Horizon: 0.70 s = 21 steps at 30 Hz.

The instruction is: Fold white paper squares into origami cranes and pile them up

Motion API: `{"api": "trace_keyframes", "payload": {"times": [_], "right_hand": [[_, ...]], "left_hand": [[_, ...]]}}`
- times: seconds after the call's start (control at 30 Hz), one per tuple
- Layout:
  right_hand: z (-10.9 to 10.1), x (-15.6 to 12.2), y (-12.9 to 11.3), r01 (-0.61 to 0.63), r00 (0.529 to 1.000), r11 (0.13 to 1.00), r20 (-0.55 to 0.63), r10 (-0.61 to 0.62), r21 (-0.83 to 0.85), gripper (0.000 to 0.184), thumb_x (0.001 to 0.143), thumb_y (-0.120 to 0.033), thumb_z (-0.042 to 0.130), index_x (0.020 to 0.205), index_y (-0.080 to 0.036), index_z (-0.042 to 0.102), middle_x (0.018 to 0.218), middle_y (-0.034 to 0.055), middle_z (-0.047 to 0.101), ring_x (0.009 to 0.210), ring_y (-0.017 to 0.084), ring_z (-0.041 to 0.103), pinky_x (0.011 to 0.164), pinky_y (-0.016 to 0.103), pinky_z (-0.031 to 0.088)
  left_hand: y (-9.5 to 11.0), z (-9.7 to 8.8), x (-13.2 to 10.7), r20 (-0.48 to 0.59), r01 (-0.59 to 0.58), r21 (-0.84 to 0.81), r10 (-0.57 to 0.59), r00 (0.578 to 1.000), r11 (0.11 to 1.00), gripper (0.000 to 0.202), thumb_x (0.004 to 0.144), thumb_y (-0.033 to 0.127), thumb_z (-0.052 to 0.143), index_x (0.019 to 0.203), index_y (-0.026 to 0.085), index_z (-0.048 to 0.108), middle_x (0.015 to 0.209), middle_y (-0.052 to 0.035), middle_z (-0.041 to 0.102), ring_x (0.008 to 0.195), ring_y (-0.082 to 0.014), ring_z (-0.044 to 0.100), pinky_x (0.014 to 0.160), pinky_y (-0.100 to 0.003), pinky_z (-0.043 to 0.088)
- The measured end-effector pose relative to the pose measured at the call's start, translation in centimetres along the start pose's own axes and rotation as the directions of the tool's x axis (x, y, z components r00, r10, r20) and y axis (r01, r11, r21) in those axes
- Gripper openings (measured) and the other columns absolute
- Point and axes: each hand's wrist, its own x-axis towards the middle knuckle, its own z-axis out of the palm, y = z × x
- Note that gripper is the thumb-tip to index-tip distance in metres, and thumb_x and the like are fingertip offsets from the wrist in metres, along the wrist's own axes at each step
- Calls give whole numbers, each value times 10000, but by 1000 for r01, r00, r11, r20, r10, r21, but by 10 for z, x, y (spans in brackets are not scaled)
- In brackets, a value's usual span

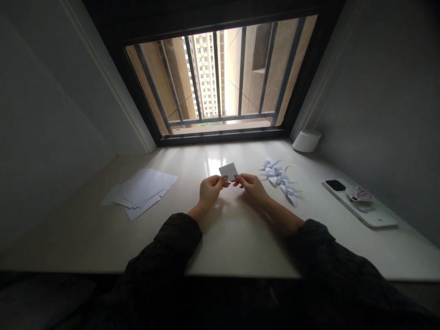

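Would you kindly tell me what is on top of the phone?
A pinkish decoration and dark camera block show on the phone; the patch beneath the decoration is covered.

Lower corners of the small paper (228,169) are kinda covered by the hands (210,187). Folded paper pieces (276,172) can't be counted (too overlapped tbh). Sleeves (178,233) are cut off at the frame's edge, and bottom sheets (136,213) are mostly hidden.

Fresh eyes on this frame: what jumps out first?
The bright barred window, top centre, against darker surroundings. Below it, the left hand and right hand pinch a small piece of paper near the middle. Folded paper figures lie to the right, loose white sheets to the left.
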Motion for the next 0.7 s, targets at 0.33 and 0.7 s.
{"api": "trace_keyframes", "payload": {"times": [0.33,0.7], "right_hand": [[1,-1,-1,-26,990,1000,-139,28,11,391,751,-562,583,746,-180,667,690,42,658,697,178,604,663,298,466],[4,-7,-5,-66,997,994,33,64,88,368,642,-532,712,745,-179,719,743,66,712,725,205,639,650,301,457]], "left_hand": [[-6,-3,3,96,-20,98,10,995,995,383,695,520,660,753,146,718,714,-61,689,675,-175,620,589,-259,455],[-4,-1,2,5,75,-43,-75,997,996,384,633,542,707,606,159,682,529,28,474,507,-80,398,470,-229,321]]}}
